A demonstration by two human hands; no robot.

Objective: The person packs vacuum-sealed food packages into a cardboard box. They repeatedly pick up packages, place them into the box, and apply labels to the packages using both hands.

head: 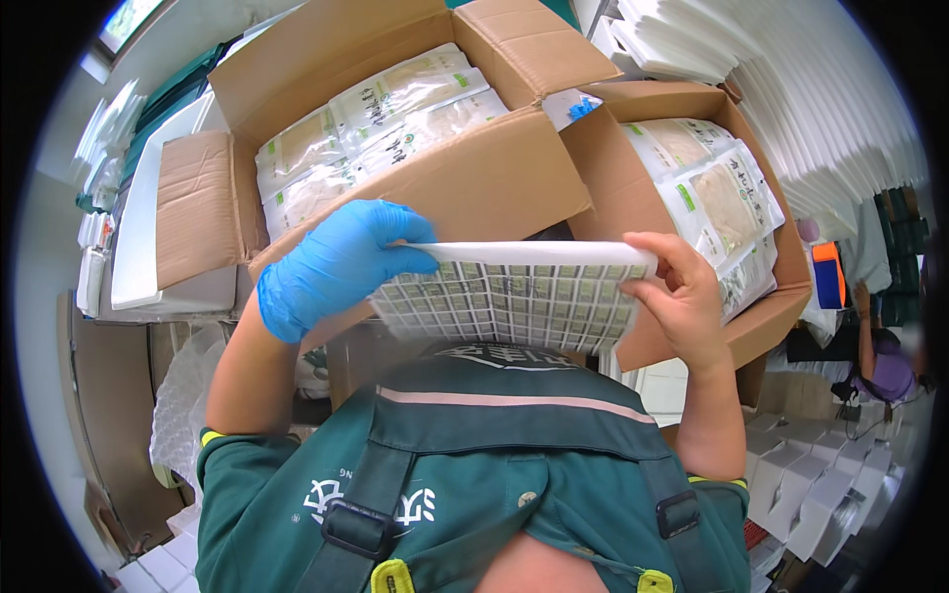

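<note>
My left hand point(348, 259), in a blue disposable glove, pinches the left end of a sheet of small printed labels point(519, 293) between thumb and fingers. The bare right hand point(678, 296) grips the sheet's right end. Held across in front of my chest, the sheet sags towards the apron, its rows of labels facing me. Beyond it stands a large open cardboard box point(474, 178) with flat plastic pouches point(400, 96) of a pale food lying in it. A second open cardboard box point(771, 319), at the right, holds more such pouches point(723, 200).
White foam boxes point(178, 296) stand at the left. Stacked white sheets or trays point(830, 126) fill the upper right. Bubble wrap point(185, 400) hangs at the lower left, and white boxes point(815, 474) stand at the lower right. Another person point(886, 370) is at the far right.
</note>
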